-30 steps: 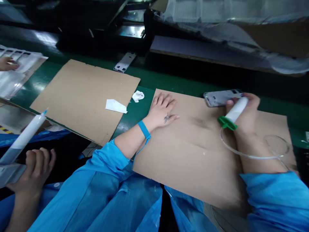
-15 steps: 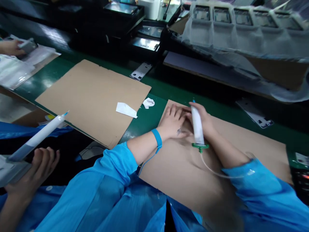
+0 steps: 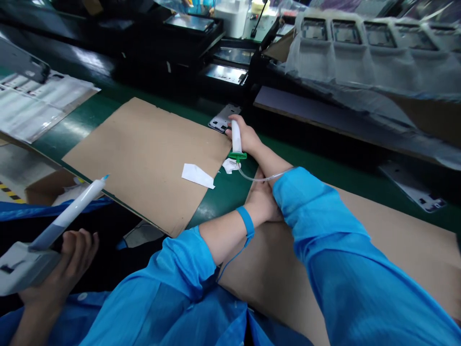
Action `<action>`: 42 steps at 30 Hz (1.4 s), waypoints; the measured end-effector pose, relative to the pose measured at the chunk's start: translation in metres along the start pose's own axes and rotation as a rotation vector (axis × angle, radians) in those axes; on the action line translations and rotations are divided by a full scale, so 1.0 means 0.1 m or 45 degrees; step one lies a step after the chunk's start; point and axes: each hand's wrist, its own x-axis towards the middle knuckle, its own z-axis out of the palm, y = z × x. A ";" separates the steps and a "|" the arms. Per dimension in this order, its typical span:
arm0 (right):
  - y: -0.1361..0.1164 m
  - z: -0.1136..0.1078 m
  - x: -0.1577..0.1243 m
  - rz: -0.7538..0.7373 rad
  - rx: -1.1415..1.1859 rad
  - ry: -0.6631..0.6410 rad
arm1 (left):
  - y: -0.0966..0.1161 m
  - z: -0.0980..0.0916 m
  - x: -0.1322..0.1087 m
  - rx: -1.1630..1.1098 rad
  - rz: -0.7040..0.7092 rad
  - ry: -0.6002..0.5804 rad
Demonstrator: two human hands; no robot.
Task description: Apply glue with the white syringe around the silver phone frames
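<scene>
My right hand (image 3: 245, 136) is wrapped round a white syringe (image 3: 236, 137) with a green collar and a clear tube. Its fingers are at the edge of a metal phone frame (image 3: 225, 117) on the green table. My left hand (image 3: 264, 199), with a blue strap (image 3: 247, 222) at the wrist, rests on the right cardboard sheet (image 3: 277, 259). My right forearm crosses over it and hides its fingers. A crumpled white tissue (image 3: 230, 166) lies just below the syringe.
Another cardboard sheet (image 3: 151, 149) lies left, with a white paper piece (image 3: 198, 175) on it. At far left a co-worker's hand (image 3: 77, 254) is beside a dispenser (image 3: 72, 209). Plastic-covered trays (image 3: 345, 53) stand at back right; another phone frame (image 3: 414, 187) lies below them.
My right hand has moved left and away from me with the syringe, from beside my left hand to the phone frame. My right forearm now covers my left fingers. The view has shifted slightly.
</scene>
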 end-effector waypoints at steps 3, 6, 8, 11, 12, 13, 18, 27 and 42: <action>-0.03 -0.03 0.05 0.113 -0.164 0.029 | -0.01 0.01 -0.01 0.081 0.078 -0.036; -0.01 -0.12 0.01 0.312 -0.332 0.181 | 0.00 -0.01 -0.03 0.175 0.117 -0.024; 0.05 -0.20 -0.05 0.421 -0.411 0.269 | 0.03 -0.04 -0.04 0.224 0.118 -0.001; 0.18 -0.30 -0.17 0.459 -0.492 0.332 | 0.06 -0.09 -0.05 0.244 0.084 -0.025; 0.22 -0.33 -0.21 0.448 -0.497 0.338 | 0.06 -0.10 -0.06 0.246 0.072 -0.032; 0.25 -0.35 -0.25 0.430 -0.493 0.343 | 0.07 -0.11 -0.06 0.246 0.066 -0.034; 0.38 -0.44 -0.48 0.312 -0.401 0.327 | 0.08 -0.12 -0.08 0.219 0.048 -0.009; 0.62 -0.89 -1.39 0.290 -0.109 0.390 | 0.10 -0.15 -0.07 0.256 0.019 -0.063; 1.13 -0.87 -3.67 -0.443 -0.106 0.416 | -0.09 -0.17 0.03 0.116 0.130 0.084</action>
